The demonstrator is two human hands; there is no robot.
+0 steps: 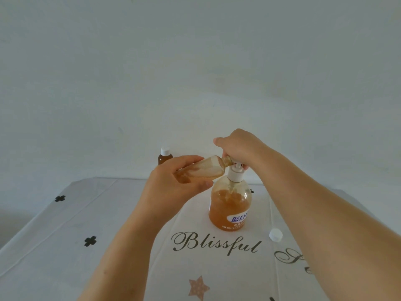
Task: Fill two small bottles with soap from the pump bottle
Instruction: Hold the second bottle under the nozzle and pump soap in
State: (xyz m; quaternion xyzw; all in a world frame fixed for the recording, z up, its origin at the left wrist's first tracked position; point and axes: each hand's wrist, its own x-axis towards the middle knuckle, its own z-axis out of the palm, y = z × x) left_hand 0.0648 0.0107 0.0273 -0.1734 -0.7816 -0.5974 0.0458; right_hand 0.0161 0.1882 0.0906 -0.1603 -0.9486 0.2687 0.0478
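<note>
A clear pump bottle (230, 205) of amber soap with a white pump head stands on the table in the middle. My left hand (175, 183) grips a small clear brownish bottle (208, 169), uncapped and tilted on its side, its neck held against the pump's nozzle. My right hand (238, 146) rests on top of the pump head, fingers curled down over it. A second small brown bottle (165, 157) with a white cap stands upright behind my left hand. A loose white cap (275, 235) lies on the cloth to the right.
The table (97, 246) is covered by a white cloth printed with "Blissful", black flowers and a star. A plain white wall rises just behind the table's far edge.
</note>
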